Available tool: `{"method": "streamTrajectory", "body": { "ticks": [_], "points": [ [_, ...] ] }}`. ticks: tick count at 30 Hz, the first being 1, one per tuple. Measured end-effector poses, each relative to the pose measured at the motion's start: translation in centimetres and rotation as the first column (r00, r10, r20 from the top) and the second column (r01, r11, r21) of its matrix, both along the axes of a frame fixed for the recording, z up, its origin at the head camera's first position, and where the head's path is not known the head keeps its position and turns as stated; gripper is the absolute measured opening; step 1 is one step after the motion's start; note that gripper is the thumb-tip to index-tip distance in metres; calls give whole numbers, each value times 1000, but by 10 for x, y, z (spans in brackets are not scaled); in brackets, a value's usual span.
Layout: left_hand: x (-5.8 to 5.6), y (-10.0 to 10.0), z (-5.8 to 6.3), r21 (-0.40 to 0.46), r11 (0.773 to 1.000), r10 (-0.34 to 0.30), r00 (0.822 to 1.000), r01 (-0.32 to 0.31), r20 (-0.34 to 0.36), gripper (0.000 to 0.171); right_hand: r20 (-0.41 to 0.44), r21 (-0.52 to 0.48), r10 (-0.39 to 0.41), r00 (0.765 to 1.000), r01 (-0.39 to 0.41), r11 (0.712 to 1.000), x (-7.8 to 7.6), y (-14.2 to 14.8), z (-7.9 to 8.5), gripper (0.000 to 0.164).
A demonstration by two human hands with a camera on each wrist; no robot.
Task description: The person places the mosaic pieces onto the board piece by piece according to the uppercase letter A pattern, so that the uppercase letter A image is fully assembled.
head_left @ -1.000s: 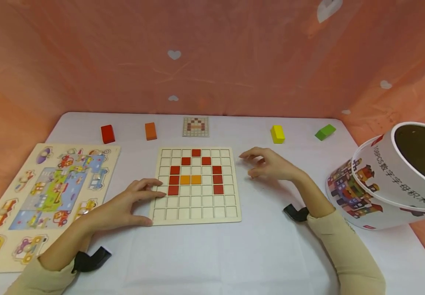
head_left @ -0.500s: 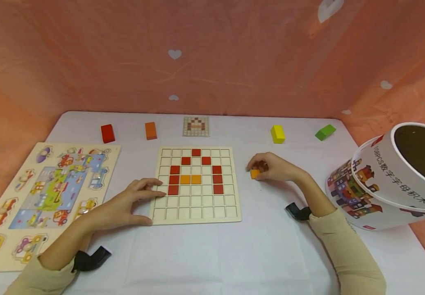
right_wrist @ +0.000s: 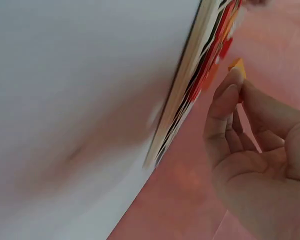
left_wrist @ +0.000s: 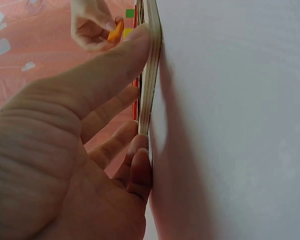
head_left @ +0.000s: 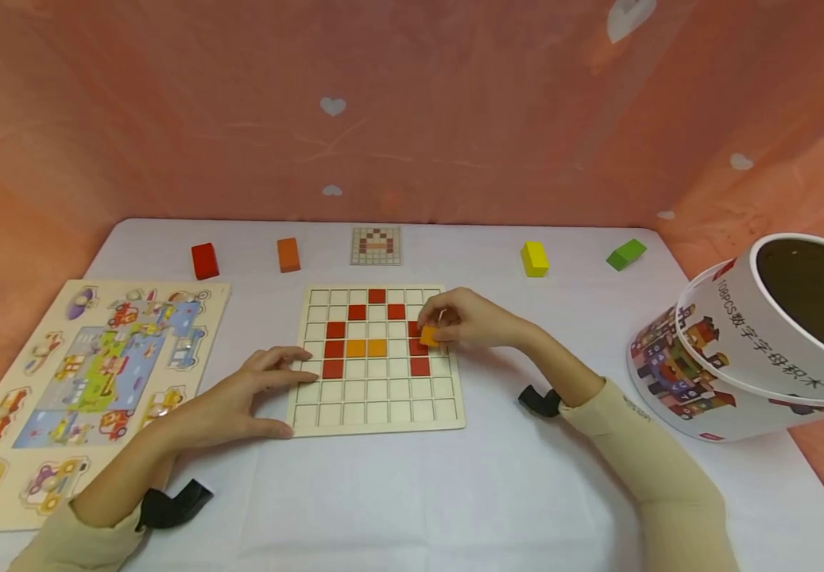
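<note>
In the head view a wooden grid board (head_left: pixel 354 411) lies on the table, with red tiles (head_left: pixel 377 296) and two orange tiles (head_left: pixel 366 348) set in its squares. My right hand (head_left: pixel 479 318) pinches another orange tile (head_left: pixel 428 337) between thumb and fingers, over the red column on the board's right side. The right wrist view shows this orange tile (right_wrist: pixel 238 65) held up off the board face. My left hand (head_left: pixel 233 397) rests at the board's left edge, fingers fairly straight, two fingertips on the rim and the thumb by the near left corner.
A small pattern card (head_left: pixel 377 246) lies behind the board. Along the back stand red (head_left: pixel 205 261), orange (head_left: pixel 288 255), yellow (head_left: pixel 535 259) and green (head_left: pixel 626 254) blocks. A vehicle puzzle (head_left: pixel 190 306) lies at left, and a white bucket (head_left: pixel 755 349) stands at right.
My right hand has closed on an orange tile beside the board and carried it left, over the board's right columns. The left hand keeps its place at the board's edge.
</note>
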State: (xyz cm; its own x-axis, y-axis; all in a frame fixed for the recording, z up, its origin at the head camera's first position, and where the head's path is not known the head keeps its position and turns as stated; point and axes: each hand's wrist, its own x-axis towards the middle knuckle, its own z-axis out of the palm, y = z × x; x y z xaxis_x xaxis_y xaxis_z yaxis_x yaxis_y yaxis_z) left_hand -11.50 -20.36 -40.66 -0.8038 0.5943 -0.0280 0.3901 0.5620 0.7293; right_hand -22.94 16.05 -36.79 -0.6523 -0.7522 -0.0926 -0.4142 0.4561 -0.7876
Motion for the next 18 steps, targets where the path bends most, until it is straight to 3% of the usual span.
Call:
{"method": "streamTrajectory", "body": {
  "ticks": [4,8,18],
  "points": [
    [0,-1,0,3,1000,1,1000,-1,1,61,15,0,50,999,-50,999,-3,-27,-1,16],
    [1,-2,-1,8,1000,1,1000,-1,-1,60,1,-1,49,999,-49,999,-3,-43,-5,16],
    [1,-2,0,10,1000,4,1000,-4,0,60,-89,33,31,996,-28,999,7,-47,-7,12]
  ]
}}
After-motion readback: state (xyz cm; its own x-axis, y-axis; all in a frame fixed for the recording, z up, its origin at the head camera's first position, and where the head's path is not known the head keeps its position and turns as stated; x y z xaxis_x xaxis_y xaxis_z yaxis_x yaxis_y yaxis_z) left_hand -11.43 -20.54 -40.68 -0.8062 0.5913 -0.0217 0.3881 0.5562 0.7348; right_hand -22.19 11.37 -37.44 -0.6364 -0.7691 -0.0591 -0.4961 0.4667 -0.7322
